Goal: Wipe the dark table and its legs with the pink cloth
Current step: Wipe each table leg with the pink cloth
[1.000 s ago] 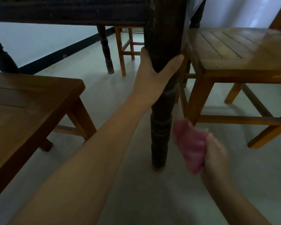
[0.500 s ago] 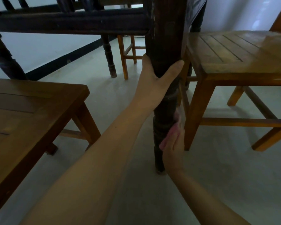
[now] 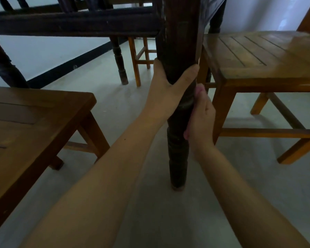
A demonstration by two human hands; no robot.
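The dark table's near leg (image 3: 177,154) stands upright in the middle of the view, square above and turned below. My left hand (image 3: 166,90) is wrapped around it just under the square part. My right hand (image 3: 200,119) presses the pink cloth (image 3: 198,91) against the leg's right side, right below the left hand; only pink edges show above and under the fingers. The table's dark rail (image 3: 73,24) runs across the top left, and its other legs (image 3: 119,59) stand farther back.
A brown wooden chair seat (image 3: 25,126) sits close at the left. Another brown chair (image 3: 258,68) stands right beside the leg on the right. A third chair's orange legs (image 3: 135,58) are behind. The floor (image 3: 168,221) is pale grey; a white wall with black skirting is at left.
My right hand brought the pink cloth from free air beside the leg onto the leg, then slid it upward to just under my left hand. The left hand kept its grip.
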